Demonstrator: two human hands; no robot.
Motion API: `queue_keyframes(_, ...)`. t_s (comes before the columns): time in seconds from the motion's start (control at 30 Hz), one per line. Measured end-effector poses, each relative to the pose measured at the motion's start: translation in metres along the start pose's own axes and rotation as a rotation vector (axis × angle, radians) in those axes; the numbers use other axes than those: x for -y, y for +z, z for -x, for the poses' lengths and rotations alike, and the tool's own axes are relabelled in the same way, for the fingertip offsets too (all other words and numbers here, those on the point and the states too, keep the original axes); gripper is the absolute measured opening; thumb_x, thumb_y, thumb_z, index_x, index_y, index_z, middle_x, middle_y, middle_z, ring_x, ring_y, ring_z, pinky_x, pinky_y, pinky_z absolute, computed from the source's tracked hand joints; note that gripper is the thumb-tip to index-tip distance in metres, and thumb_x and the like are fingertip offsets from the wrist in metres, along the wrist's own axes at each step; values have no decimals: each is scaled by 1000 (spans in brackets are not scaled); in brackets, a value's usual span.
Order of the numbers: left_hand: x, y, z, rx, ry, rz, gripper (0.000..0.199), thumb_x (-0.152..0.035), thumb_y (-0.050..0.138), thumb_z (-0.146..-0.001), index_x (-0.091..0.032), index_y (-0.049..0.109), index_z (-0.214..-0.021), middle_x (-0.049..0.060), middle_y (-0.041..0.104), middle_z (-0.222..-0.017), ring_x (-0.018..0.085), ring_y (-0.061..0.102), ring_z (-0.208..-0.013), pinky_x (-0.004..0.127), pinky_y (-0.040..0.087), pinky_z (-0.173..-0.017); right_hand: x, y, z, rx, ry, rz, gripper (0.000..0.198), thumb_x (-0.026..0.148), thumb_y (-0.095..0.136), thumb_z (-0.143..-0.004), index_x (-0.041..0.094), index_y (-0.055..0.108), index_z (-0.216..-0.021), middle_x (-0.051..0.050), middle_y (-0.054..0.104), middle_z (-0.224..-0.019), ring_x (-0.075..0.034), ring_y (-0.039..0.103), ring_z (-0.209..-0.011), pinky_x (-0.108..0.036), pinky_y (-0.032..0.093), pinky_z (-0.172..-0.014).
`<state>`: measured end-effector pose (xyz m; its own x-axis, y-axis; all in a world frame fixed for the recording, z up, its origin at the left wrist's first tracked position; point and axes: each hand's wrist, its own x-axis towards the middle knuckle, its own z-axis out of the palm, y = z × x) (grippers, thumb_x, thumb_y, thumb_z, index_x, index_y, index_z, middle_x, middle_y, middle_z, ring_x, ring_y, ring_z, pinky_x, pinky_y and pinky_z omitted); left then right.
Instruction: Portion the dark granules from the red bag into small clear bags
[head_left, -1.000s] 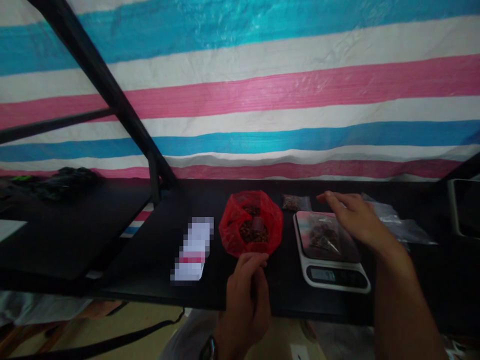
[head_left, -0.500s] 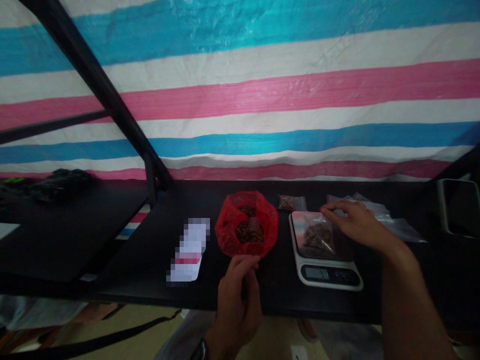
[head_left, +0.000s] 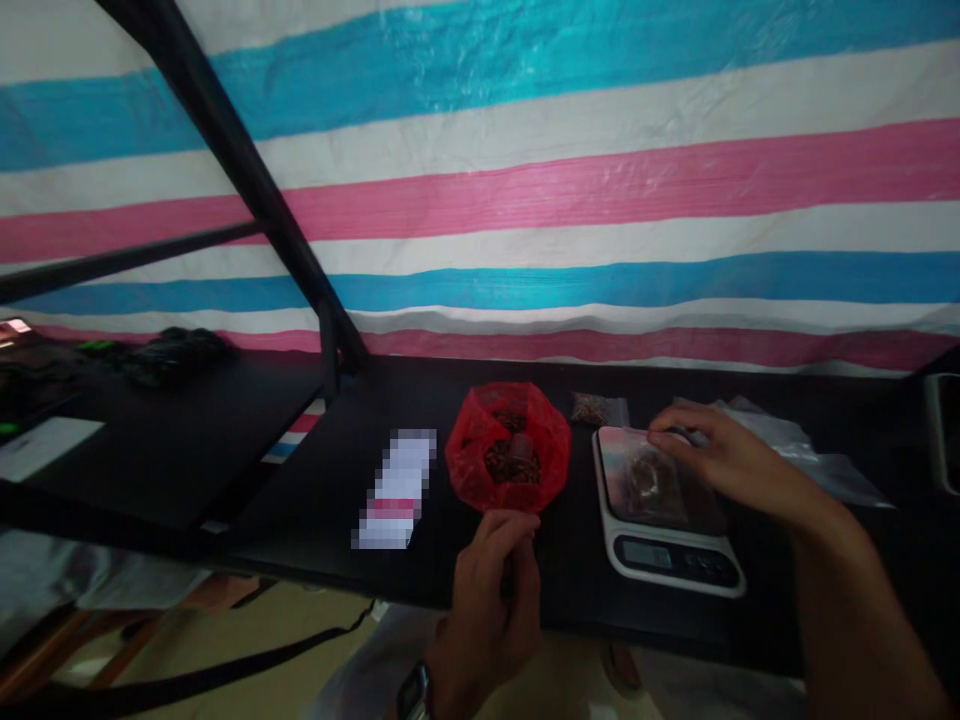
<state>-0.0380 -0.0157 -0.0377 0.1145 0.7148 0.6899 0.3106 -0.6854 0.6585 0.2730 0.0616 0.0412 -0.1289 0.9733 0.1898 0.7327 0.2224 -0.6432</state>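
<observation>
A clear plastic zip bag with dark contents lies on the plate of a white kitchen scale. My right hand reaches over the scale from the right, thumb and forefinger closed at the bag's upper edge. In front of the red plastic bag, my left hand is closed, its fingers curled together at the bag's near rim. Whether they grip anything is hidden. Inside the open red bag are brown bits and a small clear cup.
A filled small zip bag lies behind the scale. Flat clear bags are spread to the right, with a phone-like object beyond. A blurred-out white card lies left. A black frame post rises between the two black tables.
The view has turned slightly left, so things sit further right. My right thumb and forefinger have closed on the zip bag's upper edge, and the bag looks flatter. My left hand stays by the red bag.
</observation>
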Motion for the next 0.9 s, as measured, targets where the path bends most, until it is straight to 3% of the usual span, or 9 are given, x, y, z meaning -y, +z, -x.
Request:
queue_keyframes(0.1,-6,1,0,-3,-114,104,40,-21,66,-99,-30,58,-138,8,67,-127,20,67,-116,32,57,-99,34,-3,5,139,-94,-132,29,52,68,-94,27,77,-85,-6,74,-95,-27,66,-95,-43,50,-95)
queue_keyframes(0.23,-16,-1,-10,153,-379,553,76,-51,82,-89,-32,49,-155,12,54,-157,32,53,-146,47,45,-121,89,12,11,292,-208,-226,22,46,72,-95,29,80,-83,-4,72,-106,-26,64,-109,-41,47,-101)
queue_keyframes(0.33,-24,-5,-25,287,-603,909,83,-59,90,-78,-31,57,-149,12,67,-142,33,65,-132,49,50,-115,121,31,12,456,-241,-291,14,31,74,-95,29,80,-83,-1,71,-106,-21,63,-110,-37,47,-101)
queue_keyframes(0.4,-28,-8,-34,429,-694,989,67,-61,91,-75,-24,72,-127,10,76,-114,29,74,-108,44,58,-99,133,43,11,534,-242,-324,13,25,76,-93,28,79,-81,0,71,-106,-20,64,-110,-35,48,-100)
queue_keyframes(0.47,-30,-11,-41,527,-707,961,51,-67,84,-79,-18,76,-93,8,74,-87,22,72,-84,36,58,-83,136,52,9,547,-257,-348,10,27,76,-94,28,80,-85,0,71,-107,-20,65,-111,-35,48,-101)
queue_keyframes(0.53,-28,-13,-43,515,-709,907,53,-69,79,-83,-17,68,-78,6,68,-74,17,65,-71,31,54,-73,132,61,2,452,-264,-353,8,32,73,-96,29,80,-95,-1,74,-109,-21,66,-110,-36,49,-101)
queue_keyframes(0.67,-20,-16,-37,364,-737,714,38,-53,77,-88,-19,61,-89,-1,60,-71,12,56,-63,24,45,-64,109,90,-20,94,-188,-151,15,28,65,-99,27,79,-105,-3,81,-111,-25,69,-108,-43,47,-102)
queue_keyframes(0.77,-16,-20,-30,299,-657,457,19,-34,73,-91,-19,61,-89,-4,56,-71,10,48,-62,22,38,-60,95,113,-35,51,-169,153,14,20,71,-93,25,79,-103,-6,82,-116,-30,67,-109,-49,43,-102)
queue_keyframes(0.9,-15,-27,-22,267,-480,173,10,-24,70,-89,-20,63,-95,-1,61,-81,11,51,-63,24,38,-58,94,126,-41,74,-134,335,10,24,74,-93,27,80,-101,-5,83,-112,-33,65,-111,-48,42,-94)
